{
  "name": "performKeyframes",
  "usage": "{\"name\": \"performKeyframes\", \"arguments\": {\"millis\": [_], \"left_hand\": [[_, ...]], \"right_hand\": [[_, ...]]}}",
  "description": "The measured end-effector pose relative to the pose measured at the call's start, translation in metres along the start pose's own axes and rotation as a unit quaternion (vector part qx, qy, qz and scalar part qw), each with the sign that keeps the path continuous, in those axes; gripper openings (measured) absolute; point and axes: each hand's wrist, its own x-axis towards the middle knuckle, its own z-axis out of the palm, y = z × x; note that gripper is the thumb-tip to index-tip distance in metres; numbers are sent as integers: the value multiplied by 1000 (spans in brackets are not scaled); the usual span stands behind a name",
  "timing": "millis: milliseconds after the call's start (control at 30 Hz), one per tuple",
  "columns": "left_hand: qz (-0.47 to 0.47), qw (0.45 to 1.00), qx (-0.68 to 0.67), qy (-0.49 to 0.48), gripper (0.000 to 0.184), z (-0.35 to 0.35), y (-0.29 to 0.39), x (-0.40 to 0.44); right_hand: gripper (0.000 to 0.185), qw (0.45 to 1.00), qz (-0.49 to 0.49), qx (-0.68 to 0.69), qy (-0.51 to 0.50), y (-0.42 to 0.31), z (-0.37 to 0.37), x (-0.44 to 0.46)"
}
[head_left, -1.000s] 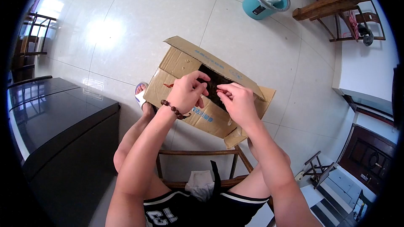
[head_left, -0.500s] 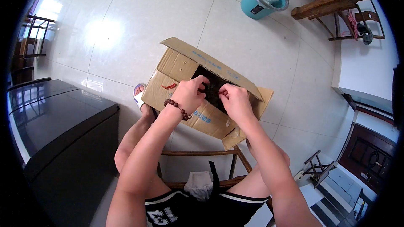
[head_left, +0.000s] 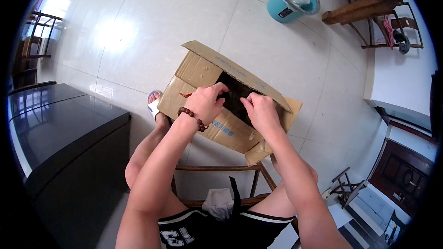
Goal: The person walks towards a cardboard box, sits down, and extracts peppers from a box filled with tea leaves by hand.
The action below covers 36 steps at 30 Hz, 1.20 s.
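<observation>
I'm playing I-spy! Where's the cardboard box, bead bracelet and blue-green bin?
Cardboard box [head_left: 235, 140], head view: near flap.
Bead bracelet [head_left: 200, 125], head view: a bead.
Blue-green bin [head_left: 278, 5], head view: outer wall.

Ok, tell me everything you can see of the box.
The box is brown, apparently corrugated cardboard, with blue print on its flaps. It sits at a slant, seemingly on the floor. Its far flap is raised, a flap on the right juts outward, and others partly cover the top, leaving a dark opening with unclear contents. A red scrap lies on its left part. The left hand and right hand are at the opening; contact is unclear.
</observation>
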Motion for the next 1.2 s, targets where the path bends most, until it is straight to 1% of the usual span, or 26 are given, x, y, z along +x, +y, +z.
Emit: {"name": "performKeyframes", "arguments": {"millis": [67,100,167,200,267,400,467,500,567,700,767,900,1000,1067,1100,1167,1200], "left_hand": [[-7,1000,25,-12,31,-2,-1,-1],[-8,1000,25,-12,31,-2,-2,-1],[-3,999,47,-17,31,-2,-3,-2],[-4,999,46,-16,31,-2,-4,-2],[6,999,41,-13,31,-2,-5,-3],[-5,999,43,-16,31,-3,-4,-3],[-3,999,47,-16,32,-3,-5,-3],[-3,999,47,-16,32,-3,-4,-3],[-9,999,47,-18,32,-4,-1,-3],[-9,998,55,-20,32,-4,0,-4],[-7,998,56,-18,32,-4,0,-4],[-19,998,56,-26,33,-4,2,-5],[-13,998,60,-24,32,-3,2,-5],[-15,998,50,-29,30,-1,1,-5],[-15,998,51,-28,30,0,0,-4],[4,1000,2,-31,29,2,-1,-3],[4,1000,2,-31,29,2,1,-4]], "right_hand": [[20,1000,1,3,-5,-1,-1,0],[20,1000,0,3,-6,4,3,0],[22,993,-85,45,74,17,14,0],[22,993,-86,45,74,12,9,1],[23,1000,1,21,-17,-3,-5,1],[23,1000,-6,-15,-16,0,-4,2],[25,996,-68,36,37,9,3,1],[25,996,-68,36,37,6,1,1],[26,1000,-22,-13,-6,-3,-6,1],[25,999,-36,-32,-2,1,-4,1],[26,997,-62,29,19,7,0,1],[23,999,-26,-16,-9,-2,-7,0],[19,999,-39,4,-12,-1,-6,0],[14,996,-45,80,-10,-3,-8,0],[14,996,-46,80,-10,-5,-8,-1],[10,984,-70,161,-2,-8,-10,-2],[10,984,-70,161,-2,-12,-12,-4]]}}
